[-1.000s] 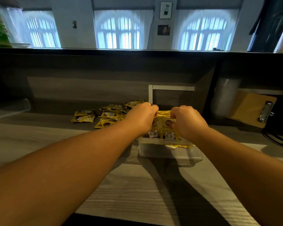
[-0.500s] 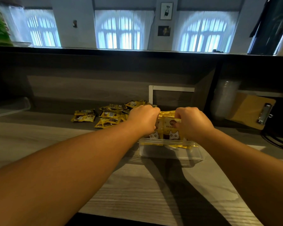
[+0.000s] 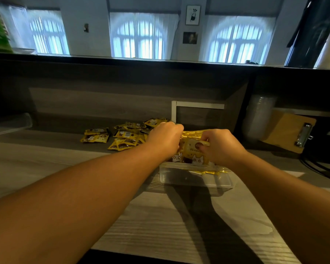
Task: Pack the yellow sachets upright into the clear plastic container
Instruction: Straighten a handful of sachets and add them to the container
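Observation:
A clear plastic container (image 3: 196, 180) stands on the wooden counter in front of me. A bunch of yellow sachets (image 3: 191, 147) with cat faces stands upright in it, their tops above the rim. My left hand (image 3: 164, 138) presses the bunch from the left and my right hand (image 3: 220, 145) grips it from the right, so both hands close on the same stack. A loose pile of more yellow sachets (image 3: 122, 135) lies flat on the counter behind and to the left of my left hand.
A wooden clipboard (image 3: 288, 133) leans at the back right beside a stack of clear cups (image 3: 259, 119). Another clear lid or tray (image 3: 10, 123) sits at the far left. A white frame (image 3: 197, 105) stands against the back panel. Dark cables (image 3: 320, 164) lie at the right.
Both hands stay on the upright bunch; it has lifted slightly and shifted right, with my right hand regripping the front sachet. The view has tilted a little.

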Demonstrator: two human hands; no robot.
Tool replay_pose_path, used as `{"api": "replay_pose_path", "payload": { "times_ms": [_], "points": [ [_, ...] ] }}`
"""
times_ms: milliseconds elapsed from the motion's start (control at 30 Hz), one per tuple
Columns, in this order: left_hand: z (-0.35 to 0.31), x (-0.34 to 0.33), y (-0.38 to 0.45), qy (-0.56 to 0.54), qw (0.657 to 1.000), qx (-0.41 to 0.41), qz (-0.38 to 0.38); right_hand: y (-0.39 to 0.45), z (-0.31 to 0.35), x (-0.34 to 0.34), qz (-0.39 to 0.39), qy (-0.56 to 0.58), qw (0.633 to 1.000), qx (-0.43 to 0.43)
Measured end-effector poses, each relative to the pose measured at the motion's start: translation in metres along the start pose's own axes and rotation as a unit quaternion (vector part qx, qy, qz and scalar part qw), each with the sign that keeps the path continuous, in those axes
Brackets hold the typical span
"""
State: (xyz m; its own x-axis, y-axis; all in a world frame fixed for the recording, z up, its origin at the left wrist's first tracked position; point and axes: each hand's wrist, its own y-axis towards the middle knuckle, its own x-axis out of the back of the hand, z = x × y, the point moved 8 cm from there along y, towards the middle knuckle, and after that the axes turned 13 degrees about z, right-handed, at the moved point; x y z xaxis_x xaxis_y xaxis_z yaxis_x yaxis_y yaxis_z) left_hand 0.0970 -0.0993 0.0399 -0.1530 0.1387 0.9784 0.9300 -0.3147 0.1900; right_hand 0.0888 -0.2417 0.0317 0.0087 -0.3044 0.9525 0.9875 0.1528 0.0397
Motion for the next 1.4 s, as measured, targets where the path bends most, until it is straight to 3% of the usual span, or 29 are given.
{"api": "replay_pose_path", "payload": {
  "times_ms": [267,633,867,1000,1167,1267,1400],
  "points": [
    [0.005,-0.005,-0.003,-0.053,0.997,0.0,0.047,0.004,0.018,-0.006,-0.001,-0.084,0.996,-0.008],
    [0.008,0.0,-0.009,-0.077,0.997,0.007,0.018,-0.007,0.024,0.007,-0.02,-0.115,0.993,-0.025],
    [0.069,0.015,-0.046,-0.171,0.982,0.054,-0.056,-0.022,0.082,0.016,-0.093,-0.035,0.993,0.061],
    [0.134,-0.007,-0.071,-0.158,0.978,0.132,-0.029,-0.036,0.148,0.005,-0.115,0.022,0.981,0.156],
    [0.196,-0.041,-0.089,-0.131,0.971,0.192,0.05,-0.025,0.203,-0.062,-0.025,0.064,0.98,0.188],
    [0.211,-0.051,-0.083,-0.117,0.972,0.193,0.063,0.0,0.203,-0.112,0.06,0.054,0.989,0.124],
    [0.213,-0.066,-0.073,-0.166,0.958,0.219,0.078,0.027,0.193,-0.142,0.082,0.01,0.995,0.055]
  ]
}}
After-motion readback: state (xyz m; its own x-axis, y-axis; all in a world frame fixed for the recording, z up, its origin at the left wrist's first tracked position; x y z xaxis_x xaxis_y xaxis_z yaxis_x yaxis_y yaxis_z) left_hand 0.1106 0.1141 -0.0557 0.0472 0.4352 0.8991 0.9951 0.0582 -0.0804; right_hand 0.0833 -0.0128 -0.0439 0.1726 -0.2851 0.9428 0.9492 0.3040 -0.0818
